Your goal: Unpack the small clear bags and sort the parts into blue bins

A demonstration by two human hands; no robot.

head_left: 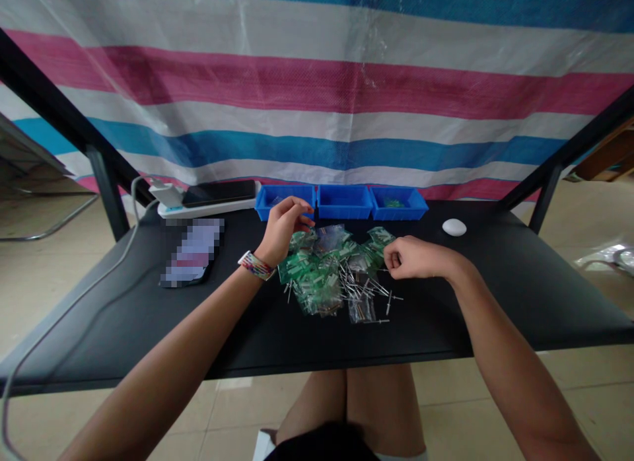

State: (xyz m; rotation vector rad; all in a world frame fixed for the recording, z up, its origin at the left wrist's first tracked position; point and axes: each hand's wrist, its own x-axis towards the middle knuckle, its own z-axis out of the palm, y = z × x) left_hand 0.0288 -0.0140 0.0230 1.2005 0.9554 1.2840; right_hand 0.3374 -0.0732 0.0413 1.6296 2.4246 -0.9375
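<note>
We see both hands apart from each other at the heap: the left hand (283, 228) is above its far left edge, just in front of the left bin (261, 209), its fingers bent, and the right hand (415, 256) is at the right edge with fingers curled in. We cannot tell whether either grips anything. The green packets (314, 279) and loose metal pins (354, 286) lie on the black table (515, 283), in front of the bins.

The packets overlap, so we judge that pulling one could drag its neighbours along — and pins with them. The pins lie crisscrossed, so a careless sweep of the right hand might scatter them. Our watch strap (256, 265) sits close beside the packets; a low wrist could catch one and shift it.
</note>
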